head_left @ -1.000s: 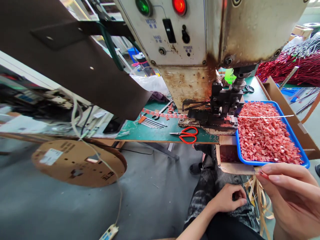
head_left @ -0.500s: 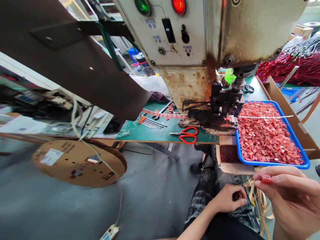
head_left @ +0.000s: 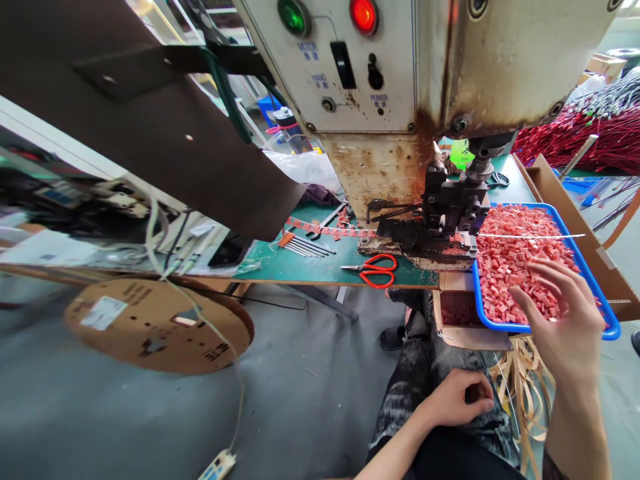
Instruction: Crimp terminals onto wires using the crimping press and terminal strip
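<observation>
Workshop floor, grey concrete, with a green bench carrying a worn press; its green and red lamps are lit. A blue tray sits at the bench's right end, its near edge overhanging a cardboard box. The tray is heaped with small red pieces.

Right hand: fingers spread and relaxed, hovering over the tray's near right corner, fingertips just above or touching the pieces; contact cannot be confirmed. It grips nothing visible.

Left hand: resting on the lap, fingers curled loosely inward; whether it encloses anything cannot be told.

A thin wire runs from the press tooling across the tray's far half. Red scissors lie at the bench's near edge, left of the tooling. A cardboard reel lies on the floor, lower left. Red wire bundles are stacked at the far right.

Assessment: the pieces look light, small, rigid and loose, likely to scatter or slide if scooped. A single piece is best pinched between thumb and forefinger on its flat sides, taken from the top of the heap.
</observation>
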`<state>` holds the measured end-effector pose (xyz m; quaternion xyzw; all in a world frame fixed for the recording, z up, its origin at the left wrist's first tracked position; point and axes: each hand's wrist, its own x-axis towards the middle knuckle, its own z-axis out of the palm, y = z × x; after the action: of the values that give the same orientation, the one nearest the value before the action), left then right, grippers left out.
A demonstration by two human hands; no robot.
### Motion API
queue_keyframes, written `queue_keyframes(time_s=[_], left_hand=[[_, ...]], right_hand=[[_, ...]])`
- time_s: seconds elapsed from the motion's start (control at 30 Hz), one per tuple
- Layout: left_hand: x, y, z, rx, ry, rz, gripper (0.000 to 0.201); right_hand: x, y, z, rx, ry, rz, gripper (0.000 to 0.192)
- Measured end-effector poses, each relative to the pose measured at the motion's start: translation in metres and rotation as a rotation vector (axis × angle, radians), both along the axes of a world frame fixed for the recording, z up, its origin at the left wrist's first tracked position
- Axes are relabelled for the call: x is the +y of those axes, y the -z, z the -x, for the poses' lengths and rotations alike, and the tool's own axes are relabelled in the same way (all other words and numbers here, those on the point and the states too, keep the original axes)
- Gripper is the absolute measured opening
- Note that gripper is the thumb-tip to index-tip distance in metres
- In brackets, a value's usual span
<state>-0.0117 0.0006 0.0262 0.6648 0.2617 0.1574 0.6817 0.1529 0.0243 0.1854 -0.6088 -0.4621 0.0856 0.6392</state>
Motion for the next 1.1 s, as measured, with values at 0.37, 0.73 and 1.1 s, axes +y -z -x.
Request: queue_keyframes(time_s=[0.37, 0.73, 1.1], left_hand=[[-0.002, 0.000, 0.002, -0.016, -0.007, 0.002, 0.013], [-0.002, 0.004, 0.001, -0.027, -0.019, 0.022, 0.011], [-0.002, 0.002, 0.001, -0.035, -0.015, 0.031, 0.012]], right_hand=[[0.100, 0.051, 0.016, 1.244, -0.224, -0.109, 0.025], [0.108, 0.042, 0.019, 1.314, -0.179, -0.128, 0.032], [0.109, 0.029, 0.019, 1.486, -0.115, -0.119, 0.037]])
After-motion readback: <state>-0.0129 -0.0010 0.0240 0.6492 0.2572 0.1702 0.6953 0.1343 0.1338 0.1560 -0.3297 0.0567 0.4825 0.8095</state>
